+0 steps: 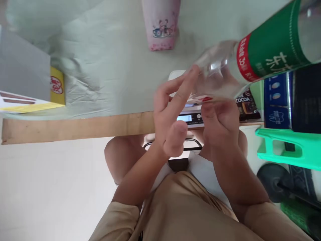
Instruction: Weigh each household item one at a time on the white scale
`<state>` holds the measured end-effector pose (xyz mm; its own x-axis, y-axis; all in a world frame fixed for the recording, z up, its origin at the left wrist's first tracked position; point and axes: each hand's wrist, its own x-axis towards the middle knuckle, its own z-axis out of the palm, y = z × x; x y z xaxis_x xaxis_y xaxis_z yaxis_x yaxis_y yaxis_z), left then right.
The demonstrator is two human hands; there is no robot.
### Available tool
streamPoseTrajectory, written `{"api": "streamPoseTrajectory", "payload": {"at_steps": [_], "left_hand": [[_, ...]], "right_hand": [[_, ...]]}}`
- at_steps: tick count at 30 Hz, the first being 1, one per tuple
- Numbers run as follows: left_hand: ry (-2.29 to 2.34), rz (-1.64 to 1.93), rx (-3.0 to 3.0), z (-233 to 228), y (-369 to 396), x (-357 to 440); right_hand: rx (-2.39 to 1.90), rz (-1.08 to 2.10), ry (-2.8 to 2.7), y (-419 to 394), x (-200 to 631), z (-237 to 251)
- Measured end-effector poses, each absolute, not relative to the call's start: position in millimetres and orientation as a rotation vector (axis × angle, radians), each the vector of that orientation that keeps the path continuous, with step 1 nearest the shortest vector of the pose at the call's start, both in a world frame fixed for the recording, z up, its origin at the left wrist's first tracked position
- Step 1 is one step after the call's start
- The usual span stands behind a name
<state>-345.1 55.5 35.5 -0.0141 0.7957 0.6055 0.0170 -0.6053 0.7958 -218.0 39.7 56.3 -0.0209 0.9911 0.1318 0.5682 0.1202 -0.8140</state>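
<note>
Here, a clear bottle point(215, 68) slants across the upper right of the frame.
At centre, my left hand point(169, 108), half-curled, thumb apart, meets its narrowing end; my right hand point(222, 122) curls at its lower edge; I cannot tell whether either grips.

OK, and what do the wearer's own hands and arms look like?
The left hand and right hand are bare: no gloves, rings or watches show, though some right fingers are hidden. The forearms are uncovered. Loose, plain tan sleeves match the shirt.
</note>
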Motion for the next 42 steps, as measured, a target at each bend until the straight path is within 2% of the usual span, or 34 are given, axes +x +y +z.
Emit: {"api": "streamPoseTrajectory", "payload": {"at_steps": [5, 16, 20, 27, 33, 42], "left_hand": [[0.683, 1.440, 1.652, 28.5, 70.2, -331.2], [0.724, 1.376, 1.486, 10.7, 86.1, -326.0], [0.768, 1.410, 1.541, 6.4, 91.4, -330.0], [0.792, 1.533, 1.620, -13.7, 99.6, -339.5], [1.044, 1.790, 1.464, -21.5, 103.4, -364.0], [1.252, 1.836, 1.505, -9.1, 82.3, -404.7]], "right_hand": [[-1.421, 0.567, -1.546, 59.7, -182.7, 42.0], [-1.362, 0.713, -1.484, 72.8, -175.8, 27.6], [-1.355, 0.693, -1.468, 79.1, -173.9, 20.3], [-0.905, 0.617, -1.364, 93.7, -168.9, -11.2], [-0.869, 0.613, -1.277, 74.8, -165.0, 5.5], [-0.867, 0.518, -1.298, 72.5, -160.3, 16.4]]}}
